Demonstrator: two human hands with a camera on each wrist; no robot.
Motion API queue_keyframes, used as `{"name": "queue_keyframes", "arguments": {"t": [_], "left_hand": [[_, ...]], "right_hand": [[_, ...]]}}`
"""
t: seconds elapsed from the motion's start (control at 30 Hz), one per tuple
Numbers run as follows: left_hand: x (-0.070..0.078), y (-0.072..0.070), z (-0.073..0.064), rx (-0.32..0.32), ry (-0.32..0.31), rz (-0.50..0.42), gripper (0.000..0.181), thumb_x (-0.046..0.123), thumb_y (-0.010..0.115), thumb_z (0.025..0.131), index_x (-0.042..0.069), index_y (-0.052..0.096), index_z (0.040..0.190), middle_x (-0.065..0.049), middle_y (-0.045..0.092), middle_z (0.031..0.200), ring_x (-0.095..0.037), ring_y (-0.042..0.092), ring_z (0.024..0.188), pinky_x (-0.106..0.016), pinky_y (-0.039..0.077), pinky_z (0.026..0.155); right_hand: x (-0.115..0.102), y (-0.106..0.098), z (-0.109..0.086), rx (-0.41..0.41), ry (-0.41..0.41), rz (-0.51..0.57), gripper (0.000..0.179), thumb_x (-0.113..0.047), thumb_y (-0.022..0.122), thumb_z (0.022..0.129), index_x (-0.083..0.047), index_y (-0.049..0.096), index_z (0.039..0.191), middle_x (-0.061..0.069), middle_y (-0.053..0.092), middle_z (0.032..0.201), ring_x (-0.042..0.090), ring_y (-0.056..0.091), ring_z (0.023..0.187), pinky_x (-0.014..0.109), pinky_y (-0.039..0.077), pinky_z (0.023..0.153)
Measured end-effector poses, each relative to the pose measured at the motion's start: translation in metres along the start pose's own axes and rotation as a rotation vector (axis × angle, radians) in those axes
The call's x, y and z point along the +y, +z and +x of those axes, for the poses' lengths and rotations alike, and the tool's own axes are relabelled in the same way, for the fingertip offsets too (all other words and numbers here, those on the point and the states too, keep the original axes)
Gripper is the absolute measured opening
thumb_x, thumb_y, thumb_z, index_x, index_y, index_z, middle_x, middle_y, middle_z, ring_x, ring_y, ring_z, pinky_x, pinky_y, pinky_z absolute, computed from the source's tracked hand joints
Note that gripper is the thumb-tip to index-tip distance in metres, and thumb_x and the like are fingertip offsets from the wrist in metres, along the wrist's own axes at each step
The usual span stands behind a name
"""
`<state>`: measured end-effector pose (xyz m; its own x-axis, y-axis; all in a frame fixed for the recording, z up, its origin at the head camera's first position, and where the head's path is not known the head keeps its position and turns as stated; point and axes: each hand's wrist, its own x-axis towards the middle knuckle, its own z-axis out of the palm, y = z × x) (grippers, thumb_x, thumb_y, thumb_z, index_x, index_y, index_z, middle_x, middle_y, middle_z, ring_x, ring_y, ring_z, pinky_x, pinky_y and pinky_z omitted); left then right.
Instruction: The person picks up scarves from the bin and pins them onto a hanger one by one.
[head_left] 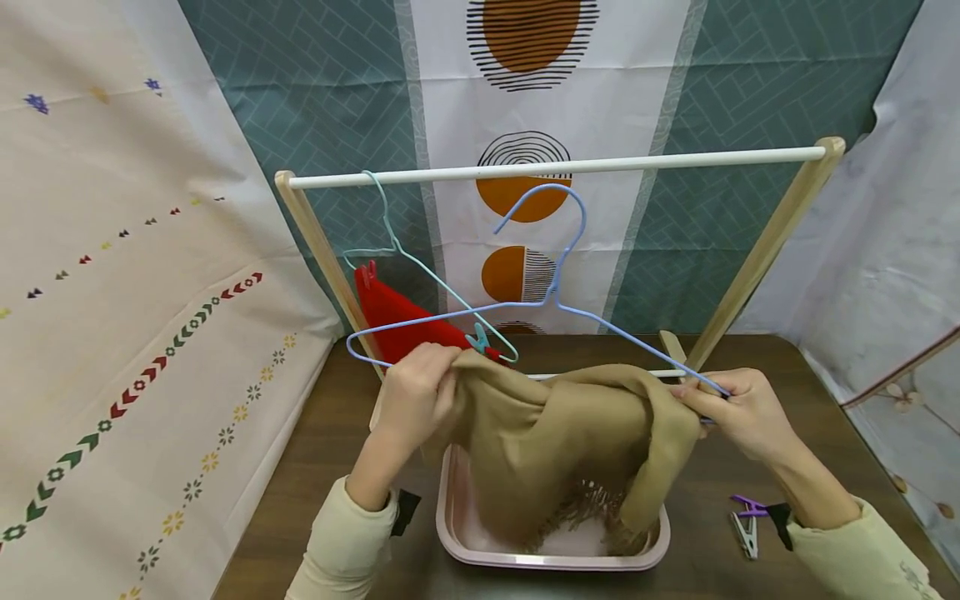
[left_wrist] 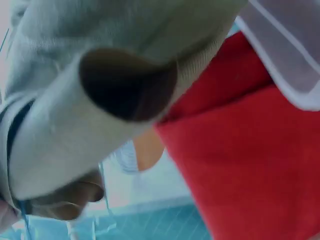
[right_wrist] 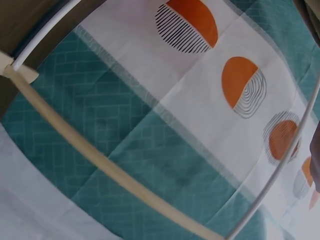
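Note:
A pale blue hanger [head_left: 555, 287] is held up in front of the rack, its hook off the bar. My right hand [head_left: 742, 412] grips the hanger's right end, close to the upper edge of an olive-tan fringed scarf [head_left: 540, 442]. With curled fingers, my left hand [head_left: 412, 387] holds the scarf's upper left part below the hanger's left end. The scarf hangs in folds, its fringe down inside a pink basin [head_left: 555, 561]. Scarf fabric fills the upper left of the left wrist view, beside a red cloth [left_wrist: 240, 150].
A wooden-post rack with a white bar [head_left: 637, 162] stands behind. On it hangs a mint hanger [head_left: 442, 287], the red cloth clipped on with a red clothespin [head_left: 367, 273] and a teal clothespin [head_left: 478, 337]. Purple and white clothespins [head_left: 747, 535] lie right of the basin.

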<state>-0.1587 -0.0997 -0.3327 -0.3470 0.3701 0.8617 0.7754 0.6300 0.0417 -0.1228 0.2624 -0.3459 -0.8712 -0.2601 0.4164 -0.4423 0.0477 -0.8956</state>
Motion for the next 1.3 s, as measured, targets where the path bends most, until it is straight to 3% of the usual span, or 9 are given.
{"name": "queue_keyframes", "arguments": {"t": [0.13,0.23,0.33,0.5,0.73,0.87,1.13,1.2,1.3], "left_hand": [[-0.01,-0.009,0.006,0.077,-0.113,0.172,0.01,-0.005,0.051,0.074,-0.004,0.058,0.081,-0.015,0.06,0.075,-0.032,0.057,0.073,-0.042,0.047,0.072],[-0.016,-0.01,0.01,0.084,-0.116,0.244,0.006,-0.003,0.052,0.076,-0.004,0.057,0.08,-0.016,0.06,0.073,-0.034,0.056,0.073,-0.044,0.045,0.079],[-0.018,-0.007,0.013,0.008,-0.07,0.24,0.007,-0.002,0.054,0.077,-0.003,0.059,0.082,-0.016,0.062,0.073,-0.033,0.058,0.071,-0.044,0.045,0.082],[-0.022,-0.001,0.015,-0.139,-0.048,0.22,0.006,0.0,0.061,0.079,-0.002,0.061,0.085,-0.014,0.063,0.069,-0.028,0.059,0.062,-0.039,0.049,0.063],[-0.026,-0.001,0.012,-0.168,-0.05,0.172,0.015,0.005,0.065,0.078,-0.001,0.063,0.091,-0.013,0.064,0.077,-0.03,0.06,0.068,-0.041,0.049,0.069],[-0.026,0.0,0.001,-0.062,-0.03,0.13,0.018,0.008,0.064,0.079,-0.002,0.063,0.095,-0.015,0.064,0.087,-0.03,0.06,0.082,-0.045,0.044,0.087],[-0.024,0.0,-0.034,0.431,0.001,0.105,0.021,0.013,0.058,0.085,-0.007,0.063,0.086,-0.021,0.061,0.084,-0.035,0.057,0.077,-0.041,0.046,0.076],[-0.025,-0.001,-0.049,0.445,-0.092,0.081,0.021,0.013,0.057,0.084,-0.008,0.061,0.082,-0.019,0.059,0.079,-0.034,0.054,0.071,-0.036,0.044,0.069],[-0.025,-0.003,-0.073,0.288,-0.349,-0.05,0.016,0.007,0.058,0.083,-0.008,0.06,0.087,-0.015,0.059,0.076,-0.028,0.055,0.068,-0.031,0.044,0.062]], "right_hand": [[0.001,-0.006,-0.006,0.016,-0.009,0.045,0.032,0.021,0.05,0.08,-0.003,0.066,0.065,-0.004,0.058,0.059,0.008,0.047,0.046,0.024,0.038,0.035],[0.003,-0.008,-0.007,0.021,-0.039,0.054,0.031,0.021,0.049,0.08,-0.002,0.064,0.066,-0.001,0.052,0.053,0.014,0.044,0.043,0.027,0.035,0.035],[0.004,-0.007,-0.006,0.018,-0.069,0.058,0.03,0.021,0.048,0.081,-0.001,0.063,0.065,0.002,0.048,0.049,0.016,0.045,0.041,0.03,0.033,0.035],[0.004,-0.003,-0.003,-0.021,-0.129,0.07,0.038,0.021,0.036,0.086,0.001,0.063,0.068,0.007,0.053,0.051,0.015,0.048,0.042,0.03,0.034,0.037],[0.002,0.002,-0.004,0.029,-0.17,0.053,0.037,0.016,0.033,0.09,0.001,0.059,0.067,0.004,0.053,0.06,0.013,0.049,0.042,0.03,0.033,0.035],[0.001,0.005,-0.003,0.054,-0.207,0.061,0.037,0.018,0.033,0.089,0.002,0.056,0.065,0.004,0.051,0.06,0.012,0.049,0.042,0.029,0.032,0.035],[0.003,0.003,0.0,0.089,-0.263,0.108,0.037,0.021,0.032,0.087,0.003,0.055,0.064,0.006,0.05,0.056,0.013,0.049,0.04,0.027,0.029,0.034],[0.004,0.002,0.001,0.09,-0.277,0.149,0.037,0.022,0.031,0.086,0.005,0.055,0.064,0.007,0.049,0.056,0.013,0.049,0.04,0.027,0.029,0.034],[0.003,0.002,0.002,0.087,-0.274,0.165,0.037,0.022,0.03,0.086,0.006,0.055,0.064,0.007,0.049,0.057,0.013,0.049,0.04,0.027,0.032,0.034]]}}
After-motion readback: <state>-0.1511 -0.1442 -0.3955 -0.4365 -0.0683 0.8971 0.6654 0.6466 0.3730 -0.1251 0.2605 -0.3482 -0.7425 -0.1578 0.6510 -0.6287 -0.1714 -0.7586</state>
